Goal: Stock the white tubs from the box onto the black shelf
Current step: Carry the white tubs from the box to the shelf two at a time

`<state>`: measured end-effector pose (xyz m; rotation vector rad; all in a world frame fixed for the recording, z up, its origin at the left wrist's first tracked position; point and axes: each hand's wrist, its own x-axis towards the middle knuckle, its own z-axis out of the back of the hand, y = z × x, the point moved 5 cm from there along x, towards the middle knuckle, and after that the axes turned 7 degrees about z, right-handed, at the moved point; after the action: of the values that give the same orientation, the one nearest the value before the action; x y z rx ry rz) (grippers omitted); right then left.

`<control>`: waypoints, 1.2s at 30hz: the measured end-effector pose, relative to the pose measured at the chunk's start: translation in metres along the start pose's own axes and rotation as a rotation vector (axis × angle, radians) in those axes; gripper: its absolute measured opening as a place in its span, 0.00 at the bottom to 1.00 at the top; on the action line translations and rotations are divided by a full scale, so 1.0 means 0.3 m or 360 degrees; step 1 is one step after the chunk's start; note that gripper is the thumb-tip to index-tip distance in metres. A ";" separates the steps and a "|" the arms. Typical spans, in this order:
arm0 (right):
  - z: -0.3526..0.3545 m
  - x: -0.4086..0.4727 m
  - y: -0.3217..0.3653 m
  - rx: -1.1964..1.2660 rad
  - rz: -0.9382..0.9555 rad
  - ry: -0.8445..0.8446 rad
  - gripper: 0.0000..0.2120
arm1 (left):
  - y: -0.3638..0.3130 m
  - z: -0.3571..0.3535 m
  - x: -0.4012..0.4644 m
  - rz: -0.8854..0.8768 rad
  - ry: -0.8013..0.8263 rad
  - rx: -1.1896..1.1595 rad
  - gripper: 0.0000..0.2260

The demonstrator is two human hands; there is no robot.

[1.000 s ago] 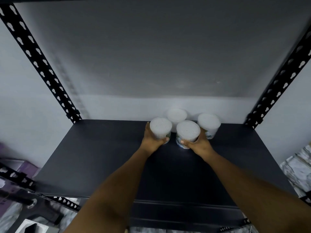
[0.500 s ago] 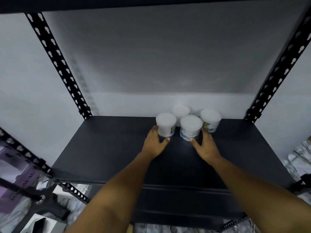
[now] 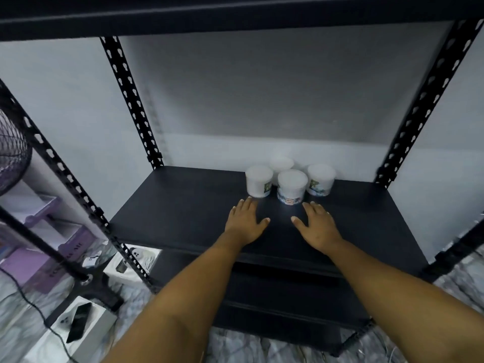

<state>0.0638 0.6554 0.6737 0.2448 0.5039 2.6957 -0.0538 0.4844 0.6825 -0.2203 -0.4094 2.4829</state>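
Pale wall (image 3: 65, 100) behind a black shelf (image 3: 183, 210) with slotted uprights; marbled floor (image 3: 262, 349) below.

I count 4 white tubs, upright, clustered at the back of the shelf, right of center. Left tub (image 3: 259, 180) and front tub (image 3: 292, 186) stand nearest me, just beside each other. Back tub (image 3: 281, 163) sits behind them, partly hidden. Right tub (image 3: 320, 179) is just beside the front tub. Front and right tubs show printed labels; text too blurred to read.

My left hand (image 3: 246, 222) lies flat over the shelf in front of the left tub, fingers straight, released, fingertips near its base; contact I cannot tell. My right hand (image 3: 318, 226) is likewise released, fingers spread, just short of the front tub, holding nothing.

Lower left: fan (image 3: 13, 153), purple boxes (image 3: 39, 231), a cable (image 3: 34, 307).
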 end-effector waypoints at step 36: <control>-0.748 -0.476 1.081 -0.0087 0.0900 0.0863 0.33 | 1.067 -0.104 -1.059 0.1094 -0.0011 -0.0166 0.30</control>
<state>0.0305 0.2489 0.5761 -0.4433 0.5743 3.3273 0.0356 0.0573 0.5643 -0.4574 -0.5339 3.1345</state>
